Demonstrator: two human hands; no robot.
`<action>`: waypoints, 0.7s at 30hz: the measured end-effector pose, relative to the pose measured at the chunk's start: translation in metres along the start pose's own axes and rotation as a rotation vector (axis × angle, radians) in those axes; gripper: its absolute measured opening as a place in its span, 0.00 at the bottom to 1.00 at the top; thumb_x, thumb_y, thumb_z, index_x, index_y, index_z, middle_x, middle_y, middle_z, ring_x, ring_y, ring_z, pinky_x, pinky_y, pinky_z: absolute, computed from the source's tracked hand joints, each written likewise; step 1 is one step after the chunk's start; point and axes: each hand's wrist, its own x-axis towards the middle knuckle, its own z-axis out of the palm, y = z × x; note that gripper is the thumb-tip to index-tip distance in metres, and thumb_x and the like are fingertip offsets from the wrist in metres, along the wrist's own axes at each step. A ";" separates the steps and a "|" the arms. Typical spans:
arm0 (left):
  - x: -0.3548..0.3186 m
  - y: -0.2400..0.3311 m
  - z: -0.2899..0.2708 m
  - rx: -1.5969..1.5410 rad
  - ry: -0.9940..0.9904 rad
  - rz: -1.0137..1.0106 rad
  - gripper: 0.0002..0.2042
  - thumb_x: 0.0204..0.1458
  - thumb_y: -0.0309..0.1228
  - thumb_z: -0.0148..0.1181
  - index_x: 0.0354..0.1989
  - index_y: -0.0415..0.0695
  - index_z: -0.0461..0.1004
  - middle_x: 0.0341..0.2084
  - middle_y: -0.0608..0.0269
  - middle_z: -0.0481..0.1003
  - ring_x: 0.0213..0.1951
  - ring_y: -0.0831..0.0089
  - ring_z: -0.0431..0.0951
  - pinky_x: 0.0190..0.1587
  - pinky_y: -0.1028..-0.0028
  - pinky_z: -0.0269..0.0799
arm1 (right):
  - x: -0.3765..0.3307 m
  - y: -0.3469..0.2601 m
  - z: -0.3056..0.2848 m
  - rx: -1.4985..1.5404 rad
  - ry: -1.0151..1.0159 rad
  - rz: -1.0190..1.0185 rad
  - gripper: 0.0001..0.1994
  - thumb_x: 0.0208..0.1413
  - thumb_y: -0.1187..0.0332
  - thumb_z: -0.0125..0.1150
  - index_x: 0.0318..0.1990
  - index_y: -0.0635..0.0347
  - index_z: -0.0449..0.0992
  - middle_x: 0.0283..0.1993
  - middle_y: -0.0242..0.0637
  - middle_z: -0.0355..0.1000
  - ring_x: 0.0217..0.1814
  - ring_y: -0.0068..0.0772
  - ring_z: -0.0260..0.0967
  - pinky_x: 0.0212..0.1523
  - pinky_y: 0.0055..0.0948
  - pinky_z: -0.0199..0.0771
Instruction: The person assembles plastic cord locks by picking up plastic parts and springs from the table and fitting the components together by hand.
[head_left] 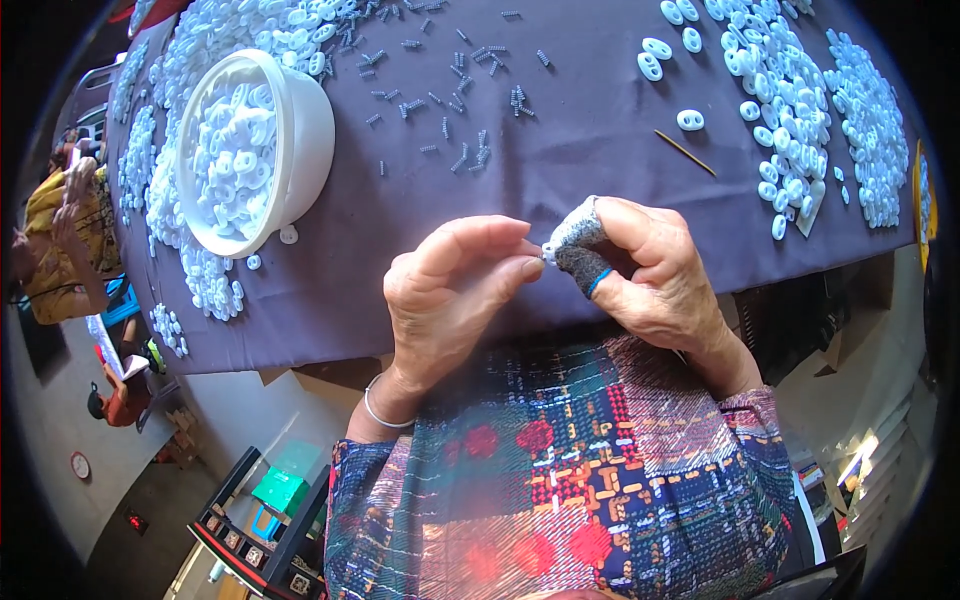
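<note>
My left hand (pixel 450 290) and my right hand (pixel 655 275) meet above the near edge of the cloth-covered table. Between their fingertips is a small white plastic piece (pixel 548 254), mostly hidden by the fingers. Thumb and fingers of the left hand pinch it from one side. On the other side the right hand pinches it, with grey knitted covers (pixel 580 245) on its thumb and forefinger. Beyond the hands lie several small metal coil springs (pixel 460 100), scattered on the cloth. A thin brass-coloured rod (pixel 686 152) rests beyond the right hand.
At the left a white tub (pixel 305 140) of oval two-hole plastic pieces stands tilted in view, among heaps of the same pieces (pixel 215 285). More ovals (pixel 790 110) are heaped at the right on the dark tablecloth (pixel 590 120). Other people (pixel 70 235) are at the far left.
</note>
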 end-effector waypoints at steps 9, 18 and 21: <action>0.006 -0.006 -0.003 0.155 -0.059 0.161 0.13 0.43 0.14 0.64 0.39 0.35 0.74 0.30 0.60 0.78 0.33 0.77 0.78 0.39 0.79 0.76 | 0.003 0.002 0.001 -0.079 -0.013 -0.030 0.07 0.41 0.82 0.56 0.30 0.69 0.70 0.27 0.42 0.67 0.28 0.37 0.67 0.31 0.28 0.66; 0.014 -0.008 0.000 0.168 0.012 0.142 0.10 0.41 0.18 0.67 0.33 0.38 0.76 0.28 0.63 0.78 0.31 0.79 0.79 0.35 0.80 0.74 | 0.010 0.005 0.000 -0.106 -0.054 -0.027 0.07 0.41 0.82 0.55 0.31 0.69 0.70 0.27 0.44 0.67 0.29 0.42 0.67 0.31 0.30 0.66; 0.016 -0.008 0.001 0.084 0.011 0.090 0.10 0.41 0.18 0.67 0.34 0.39 0.76 0.28 0.64 0.78 0.32 0.79 0.78 0.36 0.80 0.74 | 0.009 0.005 -0.001 -0.102 -0.036 -0.013 0.07 0.42 0.82 0.55 0.32 0.69 0.70 0.28 0.44 0.68 0.30 0.42 0.68 0.33 0.30 0.67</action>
